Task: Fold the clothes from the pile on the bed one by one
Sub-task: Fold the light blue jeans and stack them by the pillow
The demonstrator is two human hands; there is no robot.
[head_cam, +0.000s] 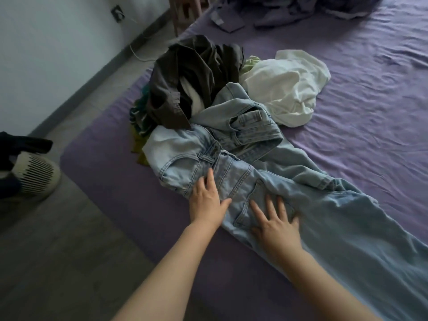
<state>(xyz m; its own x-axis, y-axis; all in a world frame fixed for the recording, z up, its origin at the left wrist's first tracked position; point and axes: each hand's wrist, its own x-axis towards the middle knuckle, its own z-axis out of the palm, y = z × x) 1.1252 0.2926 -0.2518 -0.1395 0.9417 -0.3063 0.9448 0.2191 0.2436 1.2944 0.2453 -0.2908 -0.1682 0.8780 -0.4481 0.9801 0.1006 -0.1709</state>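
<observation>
Light-blue jeans [301,205] lie flat along the near edge of the purple bed [370,100], waistband toward the pile and legs stretching off to the right. A second pair of pale jeans [250,121] lies crumpled just beyond, touching them. The pile sits near the bed's left edge: a dark brown garment [192,77] on top, a rumpled white garment [287,89] to its right, green fabric [139,144] underneath.

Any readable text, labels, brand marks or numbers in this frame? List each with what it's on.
None can be read.
The jeans under both hands show only stitching and pockets, no legible patch or tag.
A small pale tag on the dark cloth at the far end of the bed is too blurred to read.
</observation>
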